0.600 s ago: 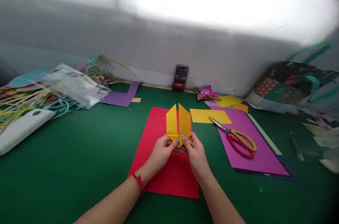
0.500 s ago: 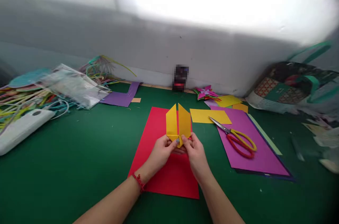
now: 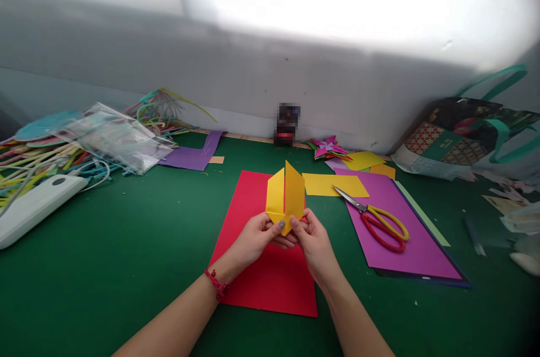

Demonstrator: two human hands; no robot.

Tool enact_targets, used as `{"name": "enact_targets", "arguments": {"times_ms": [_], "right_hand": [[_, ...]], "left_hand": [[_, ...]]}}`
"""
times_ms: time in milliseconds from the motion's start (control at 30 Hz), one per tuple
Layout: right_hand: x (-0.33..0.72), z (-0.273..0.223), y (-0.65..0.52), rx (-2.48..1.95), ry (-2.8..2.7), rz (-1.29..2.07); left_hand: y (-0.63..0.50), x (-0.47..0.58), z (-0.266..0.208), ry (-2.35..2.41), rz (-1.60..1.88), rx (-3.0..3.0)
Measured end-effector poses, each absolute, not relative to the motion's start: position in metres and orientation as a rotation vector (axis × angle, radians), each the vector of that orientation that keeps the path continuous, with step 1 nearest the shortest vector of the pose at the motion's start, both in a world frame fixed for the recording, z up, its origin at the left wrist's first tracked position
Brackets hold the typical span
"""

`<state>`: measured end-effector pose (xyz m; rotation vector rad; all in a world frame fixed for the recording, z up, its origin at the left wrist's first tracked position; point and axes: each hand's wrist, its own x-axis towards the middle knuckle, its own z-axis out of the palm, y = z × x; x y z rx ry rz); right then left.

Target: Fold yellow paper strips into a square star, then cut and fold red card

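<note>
Right in front of me, two bare hands are working close together above the red sheet point(image 3: 270, 284), which is lying on the green table point(image 3: 126, 267). The yellow paper point(image 3: 295, 194) is standing up between them, its two folded flaps almost meeting along a narrow slit and the right one peaking higher. The left hand point(image 3: 254, 238), wearing a red bracelet point(image 3: 217, 285) at the wrist, is pinching the lower left of the paper, thumb in front and the other fingers curling behind. The right hand point(image 3: 314, 236) is gripping the lower right just as closely, its thumb pressing the front near the other thumb. I cannot tell whether either hand is touching the red sheet.

To the right, the yellow strip point(image 3: 329, 184) is overlapping a corner of the purple sheet point(image 3: 419, 261). Scissors point(image 3: 365, 209) are resting across both, their tip lying on the strip. A pink star point(image 3: 327, 146) is sitting near the wall point(image 3: 236, 73). Over on the left, a clear packet point(image 3: 122, 138) is lying beside a white device point(image 3: 40, 208).
</note>
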<state>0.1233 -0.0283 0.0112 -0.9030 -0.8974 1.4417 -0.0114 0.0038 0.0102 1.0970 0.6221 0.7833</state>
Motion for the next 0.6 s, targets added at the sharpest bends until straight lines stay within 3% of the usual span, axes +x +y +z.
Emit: {"name": "enact_targets", "arguments": {"times_ms": [600], "right_hand": [[0.1140,0.0141,-0.0321,-0.979,-0.808,1.380]], "left_hand": [[0.0002,-0.0082,0.0101,0.676,0.835,1.062]]}}
